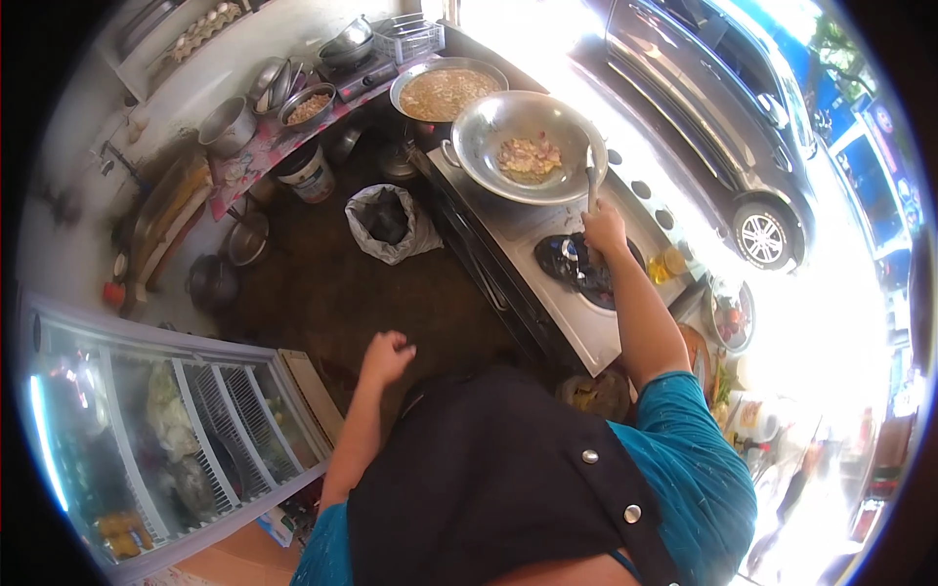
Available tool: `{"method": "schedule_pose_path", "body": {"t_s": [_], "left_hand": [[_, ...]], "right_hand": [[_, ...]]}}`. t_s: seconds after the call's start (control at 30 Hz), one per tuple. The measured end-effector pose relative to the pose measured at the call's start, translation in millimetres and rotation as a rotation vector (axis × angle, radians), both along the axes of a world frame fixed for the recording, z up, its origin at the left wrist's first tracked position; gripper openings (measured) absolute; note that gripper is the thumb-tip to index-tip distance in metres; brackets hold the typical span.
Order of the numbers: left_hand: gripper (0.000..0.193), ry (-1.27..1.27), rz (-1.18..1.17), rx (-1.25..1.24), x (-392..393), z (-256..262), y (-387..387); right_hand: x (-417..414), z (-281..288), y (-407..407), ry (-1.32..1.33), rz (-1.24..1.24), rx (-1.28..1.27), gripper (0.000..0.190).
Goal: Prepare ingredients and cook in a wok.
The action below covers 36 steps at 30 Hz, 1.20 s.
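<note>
My right hand (605, 228) grips the handle of a metal spatula (591, 173), whose upper end reaches to the right rim of a large metal wok (476, 157). Chopped pieces of food (529, 155), pinkish and yellow, lie in the bottom of the wok, which stands on a steel gas stove (579, 322). Behind it a wide pan (396, 94) holds a brown stew-like food. My left hand (388, 357) hangs over the floor at my side, its fingers loosely curled, with nothing visible in it.
A white sack (421, 227) with black contents stands on the floor left of the stove. A glass-door fridge (242, 348) is at lower left. Pots and a bowl of food (308, 110) sit on a cloth-covered counter (249, 167). A bottle of yellow oil (665, 265) stands by the stove's right edge.
</note>
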<state>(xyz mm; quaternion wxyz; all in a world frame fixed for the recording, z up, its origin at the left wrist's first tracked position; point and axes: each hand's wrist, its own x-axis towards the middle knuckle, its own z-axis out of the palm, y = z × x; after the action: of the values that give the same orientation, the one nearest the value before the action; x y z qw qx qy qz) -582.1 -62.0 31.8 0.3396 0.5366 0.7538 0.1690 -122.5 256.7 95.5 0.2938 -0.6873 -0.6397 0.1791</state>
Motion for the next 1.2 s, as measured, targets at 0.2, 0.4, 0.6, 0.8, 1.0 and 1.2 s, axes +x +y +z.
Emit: {"method": "schedule_pose_path", "body": {"t_s": [0.2,0.4,0.6,0.8,1.0,1.2], "left_hand": [[0.052,-0.170,0.181,-0.482,-6,-123,-137],[0.041,-0.257,0.273,-0.410,-18,-149,-133],[0.031,-0.309,0.331,-0.340,-33,-156,-101],[0.038,-0.127,0.154,-0.348,-57,-166,38],[0.032,-0.219,0.181,-0.136,-62,-95,140],[0.039,-0.078,0.097,-0.302,-87,-152,83]], "right_hand": [[-31,12,26,0.541,0.053,-0.444,0.019],[-47,36,49,0.497,-0.043,-0.322,0.041],[-19,38,30,-0.370,0.274,-0.178,0.074],[-8,177,-48,-0.765,0.372,-0.397,0.077],[22,242,-85,-0.796,0.406,-0.458,0.081],[-19,120,-60,-0.677,0.313,-0.366,0.067]]}}
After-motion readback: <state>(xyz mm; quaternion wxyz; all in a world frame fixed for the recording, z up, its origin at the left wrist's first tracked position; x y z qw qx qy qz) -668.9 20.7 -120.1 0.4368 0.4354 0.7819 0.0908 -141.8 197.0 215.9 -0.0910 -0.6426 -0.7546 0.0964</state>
